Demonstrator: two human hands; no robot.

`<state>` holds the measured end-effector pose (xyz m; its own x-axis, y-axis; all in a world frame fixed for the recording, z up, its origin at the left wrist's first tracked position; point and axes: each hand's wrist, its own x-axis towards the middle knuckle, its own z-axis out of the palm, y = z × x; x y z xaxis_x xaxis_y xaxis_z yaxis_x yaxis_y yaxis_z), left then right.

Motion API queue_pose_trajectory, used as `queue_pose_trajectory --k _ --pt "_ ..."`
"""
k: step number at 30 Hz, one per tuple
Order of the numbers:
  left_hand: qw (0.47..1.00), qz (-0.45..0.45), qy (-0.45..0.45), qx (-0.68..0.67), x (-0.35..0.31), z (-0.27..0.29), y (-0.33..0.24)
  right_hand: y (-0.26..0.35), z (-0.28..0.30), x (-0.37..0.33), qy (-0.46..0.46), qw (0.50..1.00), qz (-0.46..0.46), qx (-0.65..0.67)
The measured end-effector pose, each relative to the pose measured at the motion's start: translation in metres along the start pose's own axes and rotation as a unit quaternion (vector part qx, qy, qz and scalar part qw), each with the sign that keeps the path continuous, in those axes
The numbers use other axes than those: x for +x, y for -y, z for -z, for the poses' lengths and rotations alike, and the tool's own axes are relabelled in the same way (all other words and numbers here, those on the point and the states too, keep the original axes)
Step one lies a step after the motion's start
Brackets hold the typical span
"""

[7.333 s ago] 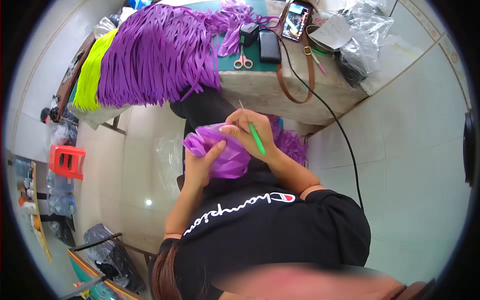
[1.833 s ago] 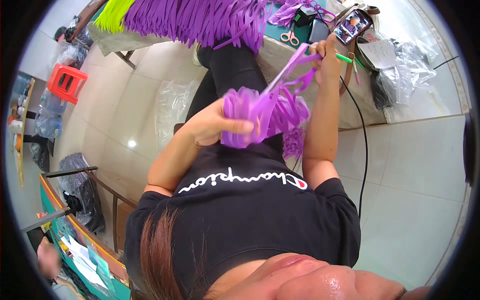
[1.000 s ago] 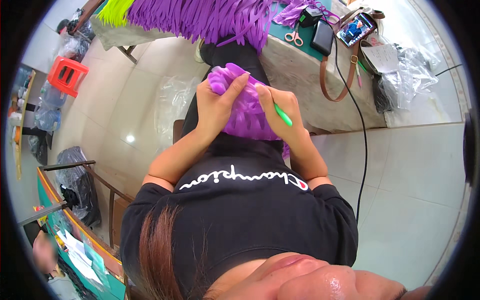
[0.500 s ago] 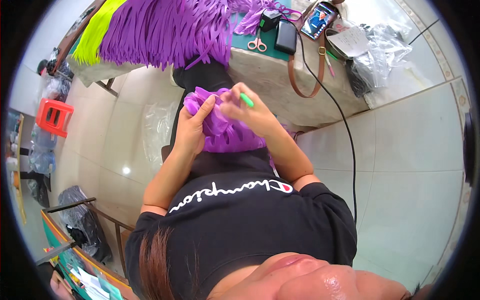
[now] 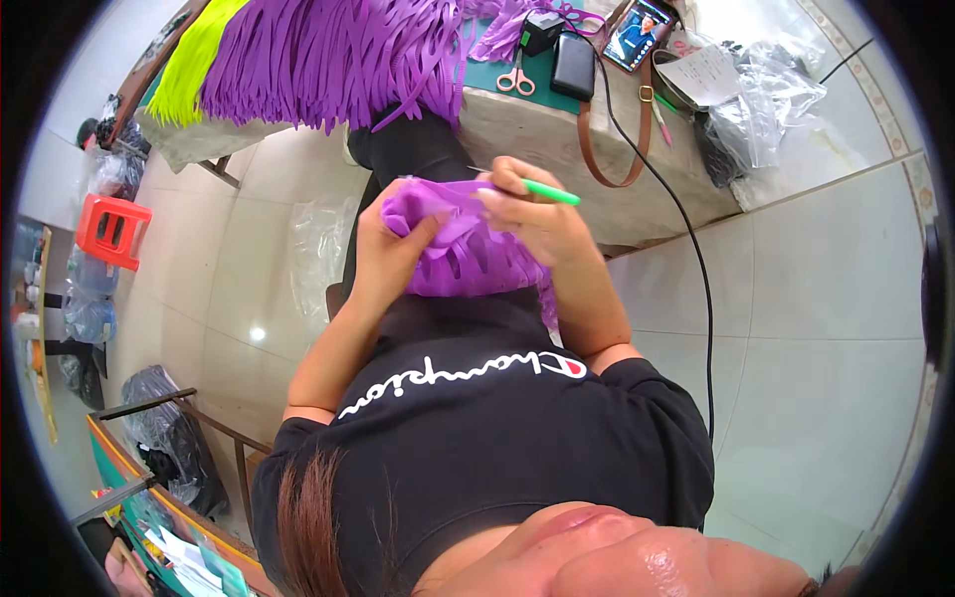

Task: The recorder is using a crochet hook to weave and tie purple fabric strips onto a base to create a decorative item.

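The slim, green-handled tool (image 5: 550, 192) has been swung sideways in the right hand (image 5: 542, 217), where it is gripped; the soft, slit purple sheet (image 5: 460, 261) is clasped by the left hand (image 5: 386, 249), bunched within its grip and spread rightward.

Faces table (image 5: 532, 124) bearing, left to right, fringe (image 5: 328, 70), scissors (image 5: 516, 82), case (image 5: 573, 67), phone (image 5: 638, 36); has strips (image 5: 463, 271) before torso (image 5: 487, 438), between left hand (image 5: 391, 247) and right hand (image 5: 542, 221), tool (image 5: 552, 192) in the latter, stool (image 5: 113, 231) on floor (image 5: 199, 289), far left.

Both arms (image 5: 587, 303) bend inward, the left hand (image 5: 388, 247) curled, the right hand (image 5: 549, 221) just apart with fingers (image 5: 510, 175) pinched.
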<state>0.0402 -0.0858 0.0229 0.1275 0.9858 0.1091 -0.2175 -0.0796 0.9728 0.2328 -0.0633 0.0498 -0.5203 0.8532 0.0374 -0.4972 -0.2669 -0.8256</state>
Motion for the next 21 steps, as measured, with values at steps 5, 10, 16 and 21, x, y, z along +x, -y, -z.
queue_pose_trajectory --k 5,10,16,21 --pt "0.986 0.110 -0.044 -0.119 0.018 0.031 0.018 0.070 -0.016 -0.047 -0.205 0.966 0.138 0.075" --pt "0.879 0.224 -0.073 -0.415 0.035 0.100 0.073 0.123 0.039 -0.086 0.001 0.879 0.414 0.238" --pt "0.827 0.322 -0.079 -0.454 0.040 0.102 0.077 0.129 0.048 -0.067 -0.244 0.789 0.562 0.043" --pt "0.634 0.405 0.132 -0.645 0.016 0.057 0.059 0.071 0.060 -0.024 -0.047 0.957 0.274 0.089"
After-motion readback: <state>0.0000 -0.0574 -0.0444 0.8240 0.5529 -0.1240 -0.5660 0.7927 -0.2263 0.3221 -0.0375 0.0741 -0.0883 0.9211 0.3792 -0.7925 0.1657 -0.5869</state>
